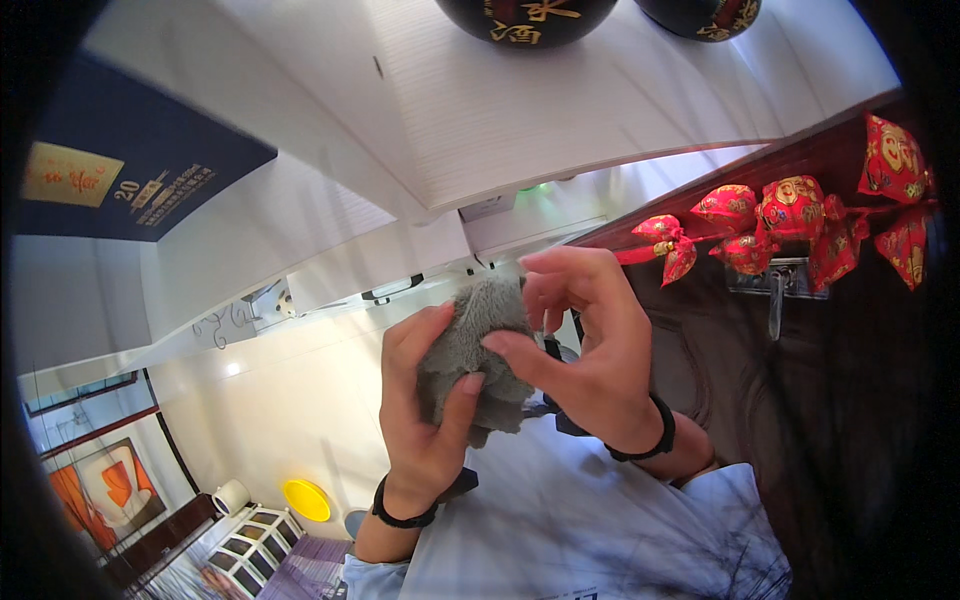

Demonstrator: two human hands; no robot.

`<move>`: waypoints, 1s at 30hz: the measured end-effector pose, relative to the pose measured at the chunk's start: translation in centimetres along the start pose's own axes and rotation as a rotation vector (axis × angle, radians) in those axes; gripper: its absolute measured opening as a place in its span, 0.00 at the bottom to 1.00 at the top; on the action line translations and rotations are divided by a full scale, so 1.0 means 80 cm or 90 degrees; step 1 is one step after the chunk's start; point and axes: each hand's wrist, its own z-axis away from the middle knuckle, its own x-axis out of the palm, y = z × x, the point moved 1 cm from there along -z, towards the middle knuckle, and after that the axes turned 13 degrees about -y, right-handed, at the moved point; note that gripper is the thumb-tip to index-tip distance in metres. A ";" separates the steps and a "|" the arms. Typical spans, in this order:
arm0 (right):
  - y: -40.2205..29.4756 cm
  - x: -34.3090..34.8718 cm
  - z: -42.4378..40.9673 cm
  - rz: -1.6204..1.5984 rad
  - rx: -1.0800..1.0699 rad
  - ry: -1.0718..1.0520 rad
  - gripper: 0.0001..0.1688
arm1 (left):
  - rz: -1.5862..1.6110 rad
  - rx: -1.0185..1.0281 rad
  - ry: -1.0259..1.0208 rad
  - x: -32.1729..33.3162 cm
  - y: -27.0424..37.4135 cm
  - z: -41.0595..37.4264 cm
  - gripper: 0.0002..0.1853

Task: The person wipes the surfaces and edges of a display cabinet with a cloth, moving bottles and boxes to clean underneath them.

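A crumpled grey cloth is held up before my chest, between both hands. My left hand grips its lower left side, the thumb lying across the front. At the cloth's right edge is my right hand, its thumb touching the fabric and its fingers curled and spread; whether they press the far side is partly hidden. Black bands circle both wrists. Above the hands is a white wood-grain shelf bearing a dark round jar and a second dark jar.
A dark blue box stands in the shelf unit at the left. Red cloth ornaments hang at the right by a dark door with a metal handle. A yellow round object is at the lower left, near a white rack.
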 end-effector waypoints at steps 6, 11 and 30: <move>0.014 -0.001 -0.014 -0.054 -0.077 -0.014 0.14 | 0.026 -0.039 0.082 0.001 0.003 0.007 0.32; -0.025 -0.010 -0.038 0.079 -0.240 0.118 0.13 | -0.025 -0.044 -0.072 0.001 0.006 -0.003 0.36; -0.073 -0.004 -0.062 0.789 -0.270 -0.023 0.29 | 0.246 -0.060 -0.120 0.020 -0.011 -0.025 0.35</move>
